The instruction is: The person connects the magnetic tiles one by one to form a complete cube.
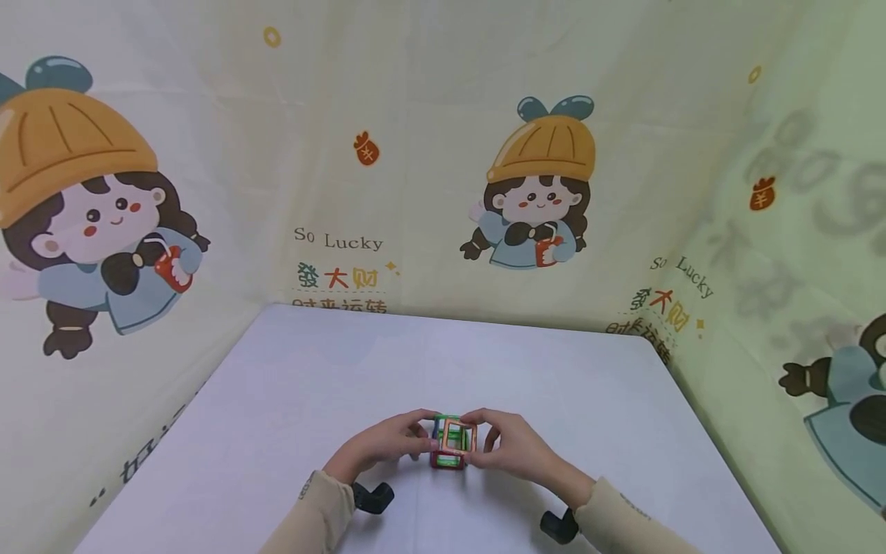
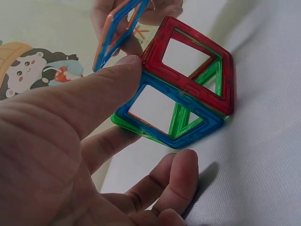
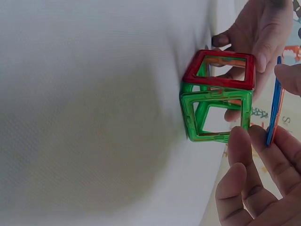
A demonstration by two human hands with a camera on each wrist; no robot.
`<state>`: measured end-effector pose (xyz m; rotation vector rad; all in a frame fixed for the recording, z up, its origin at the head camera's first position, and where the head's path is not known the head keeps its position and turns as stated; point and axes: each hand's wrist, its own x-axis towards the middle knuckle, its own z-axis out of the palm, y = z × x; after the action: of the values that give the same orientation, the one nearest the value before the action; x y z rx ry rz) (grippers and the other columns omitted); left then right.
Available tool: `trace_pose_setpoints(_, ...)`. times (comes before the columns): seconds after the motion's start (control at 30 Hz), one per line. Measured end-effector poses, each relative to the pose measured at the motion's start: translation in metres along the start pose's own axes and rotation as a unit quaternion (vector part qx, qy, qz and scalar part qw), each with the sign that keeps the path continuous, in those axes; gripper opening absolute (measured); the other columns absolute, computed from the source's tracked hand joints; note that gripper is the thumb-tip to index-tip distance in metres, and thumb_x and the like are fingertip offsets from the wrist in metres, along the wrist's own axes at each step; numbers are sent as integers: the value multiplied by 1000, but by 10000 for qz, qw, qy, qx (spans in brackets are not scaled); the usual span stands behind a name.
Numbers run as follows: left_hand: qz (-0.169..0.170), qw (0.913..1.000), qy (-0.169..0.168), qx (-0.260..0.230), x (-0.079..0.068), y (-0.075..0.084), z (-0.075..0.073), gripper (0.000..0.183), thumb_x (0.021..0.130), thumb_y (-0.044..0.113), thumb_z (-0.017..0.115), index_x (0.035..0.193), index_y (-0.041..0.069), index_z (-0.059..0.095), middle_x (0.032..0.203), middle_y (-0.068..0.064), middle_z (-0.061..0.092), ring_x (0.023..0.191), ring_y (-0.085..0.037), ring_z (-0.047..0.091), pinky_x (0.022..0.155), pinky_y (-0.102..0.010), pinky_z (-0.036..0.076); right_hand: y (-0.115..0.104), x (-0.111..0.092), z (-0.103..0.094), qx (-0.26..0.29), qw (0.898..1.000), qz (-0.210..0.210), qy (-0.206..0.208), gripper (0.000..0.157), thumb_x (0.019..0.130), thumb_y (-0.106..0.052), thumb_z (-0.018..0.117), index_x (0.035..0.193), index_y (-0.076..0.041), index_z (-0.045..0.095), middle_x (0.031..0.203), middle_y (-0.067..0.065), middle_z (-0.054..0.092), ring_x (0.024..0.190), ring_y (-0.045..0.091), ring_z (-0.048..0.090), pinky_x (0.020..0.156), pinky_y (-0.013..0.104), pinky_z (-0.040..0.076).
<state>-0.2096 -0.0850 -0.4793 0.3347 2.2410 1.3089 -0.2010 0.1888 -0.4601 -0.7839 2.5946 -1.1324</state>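
A small cube of square magnetic tiles stands on the white table, with a red tile (image 3: 218, 83), green tiles (image 3: 189, 115) and a blue tile (image 2: 208, 127) among its sides. My left hand (image 1: 381, 444) grips the cube from the left, thumb at its upper edge and a finger against the opposite side. Pinched between thumb and fingers of my right hand (image 1: 515, 448) is a square frame (image 3: 274, 110), orange on one face and blue on the other. It is held close above the cube, apart from it in both wrist views. Right fingertips are beside the cube's green side.
The white tabletop (image 1: 332, 369) extends around the hands. Behind it and at the sides hangs a cream cloth (image 1: 429, 192) printed with cartoon figures and lettering. A black device (image 1: 374, 498) is on the left wrist and another black device (image 1: 559, 526) on the right.
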Motion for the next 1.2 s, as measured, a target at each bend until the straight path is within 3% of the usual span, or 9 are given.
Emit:
trace_pose_setpoints(0.53,41,10000,52,-2,-3,-2,-2,57,96,36,74,148,25,53,111,-5,63,91,-21,61,71,-38,43,-7,6,9,-126,9998,-170,7,51,83,-31,86,129,-28,66,132,-8,65,88,11,66,71,25,50)
trace_pose_setpoints(0.9,15,10000,33,-30,-3,-1,1,57,96,34,73,148,23,53,111,-6,63,90,-22,61,71,-37,43,-4,7,16,-270,9993,-224,131,51,83,-27,85,130,-22,65,142,-2,60,93,14,68,80,36,56)
trace_pose_setpoints(1.2,63,10000,14,-21,0,-5,0,59,96,40,73,148,25,53,111,-6,61,91,-22,60,71,-37,43,-2,11,13,-392,9986,-251,238,54,83,-23,85,133,-20,64,136,-5,64,91,13,68,73,24,51)
